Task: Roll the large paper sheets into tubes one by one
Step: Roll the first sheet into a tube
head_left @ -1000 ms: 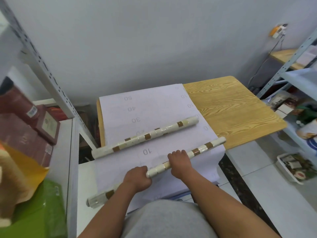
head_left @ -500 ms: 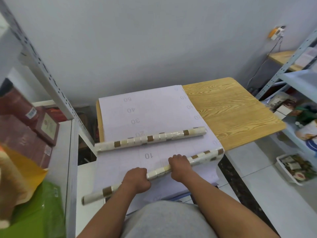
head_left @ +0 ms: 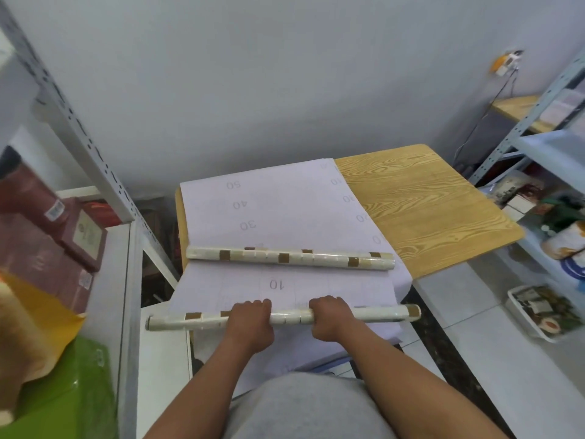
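Both hands, left [head_left: 250,321] and right [head_left: 330,318], curl around the near tube [head_left: 289,317], over the paper sheet [head_left: 278,213] (numbers printed on it). Second tube [head_left: 289,257] lies across the sheet on the table [head_left: 421,210].

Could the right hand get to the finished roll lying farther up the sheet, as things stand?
Probably yes, but not right away: the right hand grips the near roll along with the left hand. Only flat paper lies between it and the far roll; nothing blocks the way.
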